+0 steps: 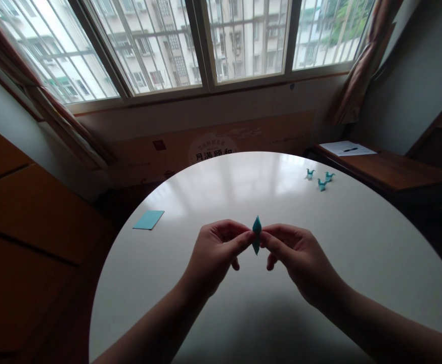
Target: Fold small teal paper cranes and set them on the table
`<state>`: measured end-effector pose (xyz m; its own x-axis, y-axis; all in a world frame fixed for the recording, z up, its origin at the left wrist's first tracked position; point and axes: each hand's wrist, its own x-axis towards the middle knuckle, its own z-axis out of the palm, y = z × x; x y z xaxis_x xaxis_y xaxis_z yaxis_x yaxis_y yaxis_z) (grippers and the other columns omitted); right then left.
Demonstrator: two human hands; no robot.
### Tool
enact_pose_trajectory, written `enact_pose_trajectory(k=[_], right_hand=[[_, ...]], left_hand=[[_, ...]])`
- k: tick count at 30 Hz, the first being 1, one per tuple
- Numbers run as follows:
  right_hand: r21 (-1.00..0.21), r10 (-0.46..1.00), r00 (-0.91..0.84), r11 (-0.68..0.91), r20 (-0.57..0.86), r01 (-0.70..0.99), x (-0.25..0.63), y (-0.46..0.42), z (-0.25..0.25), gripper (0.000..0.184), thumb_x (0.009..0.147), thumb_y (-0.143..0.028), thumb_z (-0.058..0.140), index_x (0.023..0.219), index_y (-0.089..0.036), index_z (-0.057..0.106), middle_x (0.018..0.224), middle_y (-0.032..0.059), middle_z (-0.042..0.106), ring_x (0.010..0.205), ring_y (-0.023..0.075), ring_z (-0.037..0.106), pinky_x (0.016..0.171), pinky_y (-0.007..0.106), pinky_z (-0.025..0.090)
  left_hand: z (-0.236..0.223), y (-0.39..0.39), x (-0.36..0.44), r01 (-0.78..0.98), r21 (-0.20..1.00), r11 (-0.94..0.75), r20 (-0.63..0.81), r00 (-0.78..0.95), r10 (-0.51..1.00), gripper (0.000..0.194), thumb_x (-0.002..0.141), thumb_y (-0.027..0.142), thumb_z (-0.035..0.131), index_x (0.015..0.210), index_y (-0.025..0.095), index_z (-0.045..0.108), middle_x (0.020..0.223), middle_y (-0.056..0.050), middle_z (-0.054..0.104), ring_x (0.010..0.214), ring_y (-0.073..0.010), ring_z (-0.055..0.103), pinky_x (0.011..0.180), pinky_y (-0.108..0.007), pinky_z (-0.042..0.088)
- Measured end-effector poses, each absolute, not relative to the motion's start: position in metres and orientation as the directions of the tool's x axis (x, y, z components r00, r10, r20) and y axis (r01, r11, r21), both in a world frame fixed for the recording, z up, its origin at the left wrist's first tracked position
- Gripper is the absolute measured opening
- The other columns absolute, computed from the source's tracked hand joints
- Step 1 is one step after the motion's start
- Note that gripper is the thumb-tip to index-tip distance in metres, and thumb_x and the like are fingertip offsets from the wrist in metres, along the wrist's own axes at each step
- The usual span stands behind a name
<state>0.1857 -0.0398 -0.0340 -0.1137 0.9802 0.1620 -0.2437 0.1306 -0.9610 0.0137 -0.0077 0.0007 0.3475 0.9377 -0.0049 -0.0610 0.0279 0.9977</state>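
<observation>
A small teal folded paper piece (257, 224), narrow and diamond-shaped from this side, is held upright above the white table. My left hand (218, 247) pinches its left side between thumb and fingers. From the right, my right hand (294, 248) pinches the same piece in the same manner. The fingertips cover its middle, while its pointed top and bottom show. Three teal folded paper cranes (321, 184) stand together at the table's far right. On the left lies a flat teal square of paper (148, 220), possibly a stack.
The round white table (206, 197) has its curved edge at the left, back and right. Behind it on the right, a wooden desk (406, 169) holds white paper (342, 147) with a dark pen (350, 149). A wooden cabinet (27, 212) stands at the left.
</observation>
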Motion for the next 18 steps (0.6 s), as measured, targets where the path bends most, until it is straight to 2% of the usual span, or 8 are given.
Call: enact_pose_trajectory(k=[6, 13, 18], right_hand=[[-0.969, 0.991, -0.064, 0.099, 0.117, -0.227, 0.1836, -0.0394, -0.0346, 0.018, 0.087, -0.032, 0.074, 0.100, -0.021, 0.080, 0.085, 0.0055, 0.073, 0.073, 0.0173, 0.061, 0.052, 0.022, 0.052], [-0.981, 0.987, -0.025, 0.153, 0.157, -0.121, 0.1831, -0.0422, -0.0318, 0.017, 0.087, -0.031, 0.074, 0.098, -0.020, 0.080, 0.084, 0.0043, 0.074, 0.066, 0.0147, 0.060, 0.052, 0.023, 0.053], [-0.980, 0.985, -0.018, 0.171, 0.173, -0.102, 0.1823, -0.0418, -0.0317, 0.017, 0.087, -0.032, 0.072, 0.098, -0.020, 0.079, 0.086, 0.0052, 0.074, 0.068, 0.0164, 0.062, 0.052, 0.024, 0.053]], left_hand=[[0.0028, -0.0052, 0.0139, -0.027, 0.992, 0.121, -0.102, 0.374, 0.922, 0.021, 0.075, 0.033, 0.084, 0.076, 0.014, 0.077, 0.063, -0.001, 0.064, 0.055, -0.0097, 0.052, 0.035, -0.012, 0.041], [-0.0006, -0.0074, 0.0150, 0.050, 0.999, -0.022, 0.003, 0.358, 0.934, 0.019, 0.080, 0.031, 0.079, 0.084, 0.013, 0.077, 0.064, -0.001, 0.065, 0.051, -0.0090, 0.052, 0.037, -0.015, 0.044], [-0.0029, -0.0115, 0.0193, 0.087, 0.993, -0.081, 0.051, 0.300, 0.953, 0.023, 0.083, 0.035, 0.075, 0.083, 0.012, 0.074, 0.067, -0.002, 0.065, 0.052, -0.0103, 0.054, 0.038, -0.016, 0.046]])
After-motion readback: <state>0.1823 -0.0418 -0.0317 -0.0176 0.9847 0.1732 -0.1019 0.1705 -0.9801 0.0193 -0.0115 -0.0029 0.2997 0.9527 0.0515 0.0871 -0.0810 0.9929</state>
